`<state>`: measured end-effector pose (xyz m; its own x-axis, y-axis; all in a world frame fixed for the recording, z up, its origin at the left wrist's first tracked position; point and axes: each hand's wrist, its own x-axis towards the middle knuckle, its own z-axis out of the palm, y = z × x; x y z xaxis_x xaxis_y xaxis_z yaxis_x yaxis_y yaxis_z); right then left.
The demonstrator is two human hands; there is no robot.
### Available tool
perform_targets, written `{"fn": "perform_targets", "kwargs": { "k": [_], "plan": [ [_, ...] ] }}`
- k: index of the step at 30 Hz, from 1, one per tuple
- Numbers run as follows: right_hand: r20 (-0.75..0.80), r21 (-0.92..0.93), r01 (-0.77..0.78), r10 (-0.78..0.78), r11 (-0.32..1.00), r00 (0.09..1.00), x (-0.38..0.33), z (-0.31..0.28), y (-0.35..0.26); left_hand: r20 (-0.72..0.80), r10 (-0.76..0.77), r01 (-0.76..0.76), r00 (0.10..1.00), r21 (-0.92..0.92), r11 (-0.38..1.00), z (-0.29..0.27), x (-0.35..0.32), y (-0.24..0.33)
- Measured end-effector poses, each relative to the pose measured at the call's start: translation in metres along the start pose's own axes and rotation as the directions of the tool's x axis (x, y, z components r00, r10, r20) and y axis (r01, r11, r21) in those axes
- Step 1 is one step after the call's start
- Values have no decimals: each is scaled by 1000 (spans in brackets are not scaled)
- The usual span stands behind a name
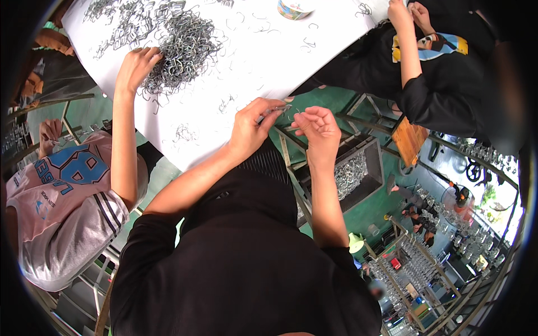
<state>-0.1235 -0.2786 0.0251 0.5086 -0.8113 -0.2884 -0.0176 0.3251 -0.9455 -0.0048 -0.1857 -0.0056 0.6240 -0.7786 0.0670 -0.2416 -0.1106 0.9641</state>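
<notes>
My left hand is closed at the table's near edge, with thumb and forefinger pinching a thin grey metal piece. Its exact shape is partly hidden by the fingers. Just to the right, my right hand is raised past the edge, its thumb and forefinger closed on a small bent wire hook. The two hands are close but apart. Farther up on the white tabletop lies a big heap of bent metal hooks. A few loose wire hooks are scattered left of my left hand.
A co-worker's hand rests at the heap from the left. Another person in black works at the far right. A white tub stands on the table. Below right, a dark crate holds metal pieces, near a wooden stool.
</notes>
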Motion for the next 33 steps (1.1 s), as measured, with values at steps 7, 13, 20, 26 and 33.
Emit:
{"fn": "perform_targets", "kwargs": {
  "k": [7,13,20,26,33],
  "plan": [
    [-109,58,135,-128,989,986,5,7,12,26,54,-53,998,-19,998,7,4,4],
    [-130,11,358,-353,934,926,5,-6,18,-91,128,-108,988,196,975,-10,73,-43],
    [-56,-7,365,-365,931,930,13,-23,25,-470,-115,442,875,682,583,-77,235,-102],
    [4,-47,366,-367,929,930,16,-25,25,-372,-112,371,921,756,539,-88,263,-121],
    [-5,-30,356,-357,934,934,6,-22,35,-156,-88,131,984,294,947,-65,201,-67]
  ]
}}
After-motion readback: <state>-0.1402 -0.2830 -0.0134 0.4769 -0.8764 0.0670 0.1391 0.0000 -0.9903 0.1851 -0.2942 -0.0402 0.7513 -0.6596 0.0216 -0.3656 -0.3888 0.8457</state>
